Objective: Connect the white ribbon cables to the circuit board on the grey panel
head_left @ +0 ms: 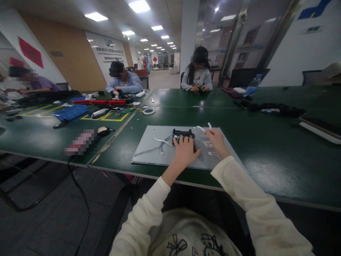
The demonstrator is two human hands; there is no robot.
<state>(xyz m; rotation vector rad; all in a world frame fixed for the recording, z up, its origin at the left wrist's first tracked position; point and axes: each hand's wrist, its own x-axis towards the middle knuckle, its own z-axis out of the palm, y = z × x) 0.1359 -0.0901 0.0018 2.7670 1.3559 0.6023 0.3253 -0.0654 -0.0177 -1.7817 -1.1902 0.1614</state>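
A flat grey panel [151, 137] lies on the green table in front of me. Near its middle is a black part [182, 132] with a circuit board, partly hidden under my left hand [184, 151]. That hand rests on the board with its fingers spread. At the panel's right side my right hand [217, 141] pinches a white flat cable [200, 128], whose end stands up above the fingers. Grey wires [149, 150] and another white strip [163, 141] spread over the panel's left part. Two white labels [208, 144] are beside my right hand.
Left on the table [269, 149] are a blue tray [71, 112], a tape roll [149, 111], cables and a blurred pink item [81, 141]. Black cloth [277, 108], a bottle [253, 84] and a dark device [322, 127] are right. Several people sit beyond.
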